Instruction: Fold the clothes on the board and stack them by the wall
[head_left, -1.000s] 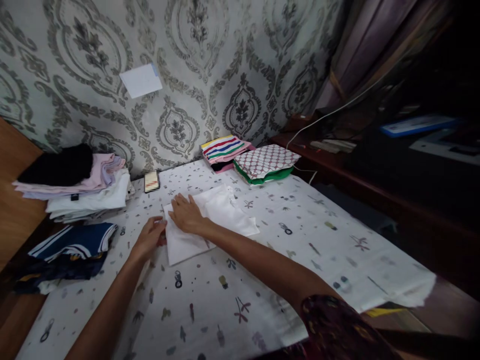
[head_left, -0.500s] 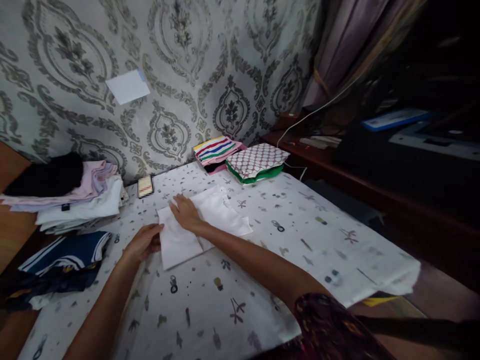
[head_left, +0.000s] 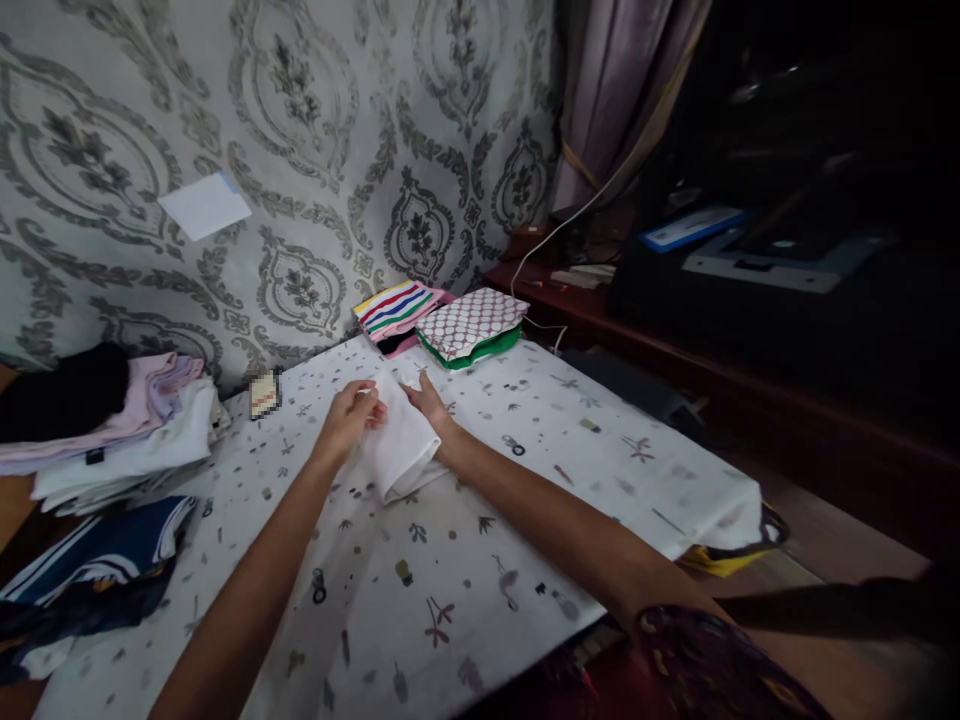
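Observation:
A white cloth (head_left: 401, 445), folded into a compact bundle, lies on the patterned white sheet between my hands. My left hand (head_left: 352, 415) has its fingers curled round the cloth's upper left edge, gripping it. At the cloth's upper right edge is my right hand (head_left: 429, 405), with thumb and forefinger apart; its other fingers are partly hidden and the palm side rests against the cloth.
Folded clothes (head_left: 142, 430) are stacked at the left, with blue garments (head_left: 105, 550) nearer. Striped cloth (head_left: 394, 310) and a patterned, green-edged bundle (head_left: 472, 325) lie by the wall. A small pixelated item (head_left: 265, 394) sits back left. Dark furniture (head_left: 585, 310) stands right.
The white cloth has been folded over into a smaller bundle. My left hand has moved right and up, my right hand to the cloth's right side. The view has shifted right.

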